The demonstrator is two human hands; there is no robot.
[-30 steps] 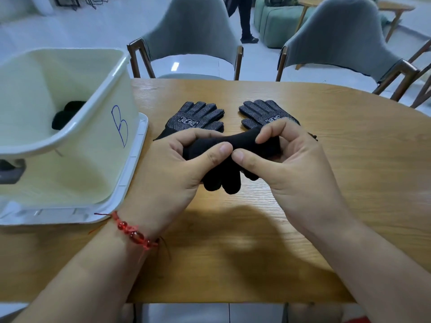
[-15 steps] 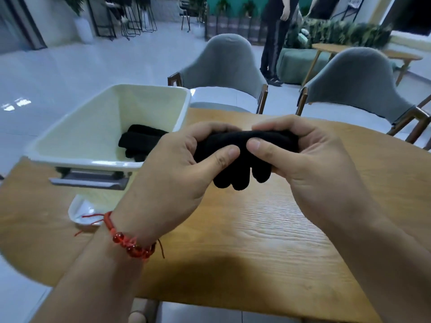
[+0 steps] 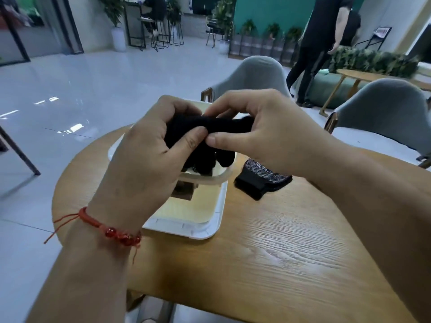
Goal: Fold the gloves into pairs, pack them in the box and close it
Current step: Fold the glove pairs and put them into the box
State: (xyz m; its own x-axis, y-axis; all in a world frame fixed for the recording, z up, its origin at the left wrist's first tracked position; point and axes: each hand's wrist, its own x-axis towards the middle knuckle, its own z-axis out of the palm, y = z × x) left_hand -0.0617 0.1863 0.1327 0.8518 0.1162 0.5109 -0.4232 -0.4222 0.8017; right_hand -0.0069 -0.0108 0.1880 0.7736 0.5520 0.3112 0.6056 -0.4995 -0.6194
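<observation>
Both hands share the grip: the left hand (image 3: 144,164) and the right hand (image 3: 268,136) pinch a rolled bundle of black knit gloves (image 3: 210,127) between thumbs and curled fingers, holding it in the air right over the open cream plastic box (image 3: 219,178). By my reading this pair is folded and only needs dropping in. Another black glove with a grey dotted palm (image 3: 261,183) lies on the wooden desk (image 3: 291,257) just beside the box, so folding remains — and the white lid (image 3: 210,232) sits under the box, not yet fitted. The box's contents are hidden behind the hands.
</observation>
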